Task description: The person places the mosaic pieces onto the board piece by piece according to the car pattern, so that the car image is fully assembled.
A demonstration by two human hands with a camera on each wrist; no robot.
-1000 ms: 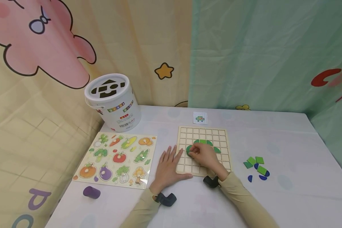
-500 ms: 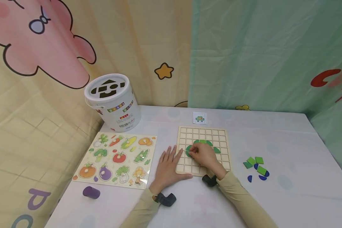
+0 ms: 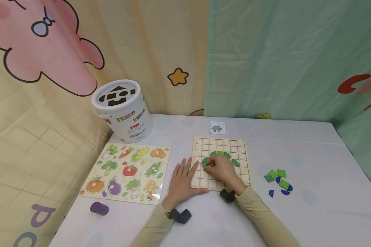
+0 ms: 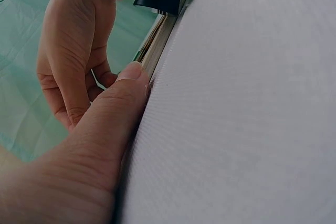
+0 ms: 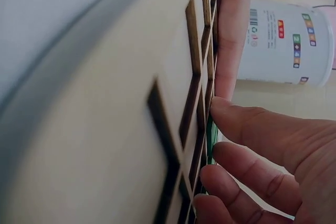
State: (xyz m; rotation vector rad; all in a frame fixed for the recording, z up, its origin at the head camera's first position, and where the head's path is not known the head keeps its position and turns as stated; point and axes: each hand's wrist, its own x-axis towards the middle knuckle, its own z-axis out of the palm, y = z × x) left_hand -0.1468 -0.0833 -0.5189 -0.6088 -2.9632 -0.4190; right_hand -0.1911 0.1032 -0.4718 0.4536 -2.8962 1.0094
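A square wooden grid board [image 3: 216,181] lies on the table, with flat green pieces in several cells. My right hand [image 3: 223,168] is over the board, thumb and fingertips at a green quarter-circle piece [image 3: 205,160] on its left side. In the right wrist view the thumb and index finger pinch a thin green piece [image 5: 210,139] low in the grid. My left hand [image 3: 181,181] lies spread at the board's left edge, index fingertip on the rim. Its thumb [image 4: 126,85] touches the board's near edge in the left wrist view. Across the top run a light green square [image 3: 220,153] and rounded green pieces.
Loose green squares [image 3: 283,184] and blue half-rounds [image 3: 271,193] lie to the right. A small picture card [image 3: 217,128] sits behind the board. On the left are a vegetable puzzle [image 3: 142,173], a white bucket [image 3: 133,125] and a purple cylinder [image 3: 99,208].
My right hand stays over the same cells; its thumb tip has shifted slightly toward me and to the left. The left hand and the loose pieces have not moved.
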